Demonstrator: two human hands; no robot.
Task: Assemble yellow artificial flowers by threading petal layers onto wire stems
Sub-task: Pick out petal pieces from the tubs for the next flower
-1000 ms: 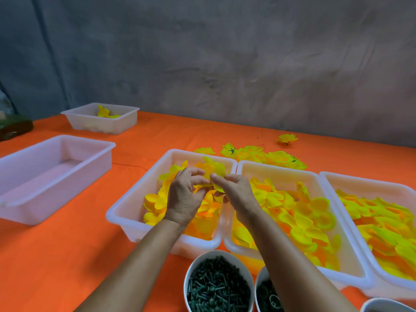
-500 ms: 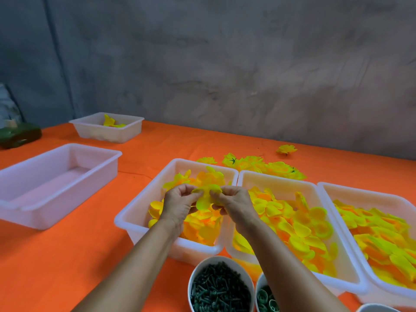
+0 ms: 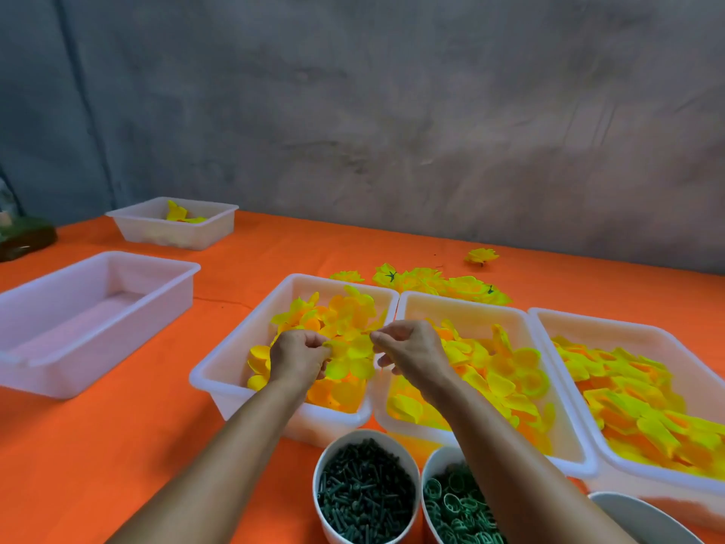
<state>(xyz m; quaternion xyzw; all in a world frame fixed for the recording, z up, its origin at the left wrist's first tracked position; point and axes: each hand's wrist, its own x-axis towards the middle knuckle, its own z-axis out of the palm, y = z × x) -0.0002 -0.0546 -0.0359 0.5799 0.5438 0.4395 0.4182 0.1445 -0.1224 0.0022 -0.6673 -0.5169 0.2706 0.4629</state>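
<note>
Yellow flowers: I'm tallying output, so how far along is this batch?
Done: a small pile of finished flowers lies behind the tubs. In hand: left hand and right hand pinch one petal layer. Left: three tubs of petals and a cup of green stems.

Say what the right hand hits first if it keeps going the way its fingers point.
The right hand points left, toward the left hand. First in line is the yellow petal layer both hands pinch, then the left hand's fingers; depth looks about level, though one view can't confirm.

no readable text, labels or numbers anywhere
</note>
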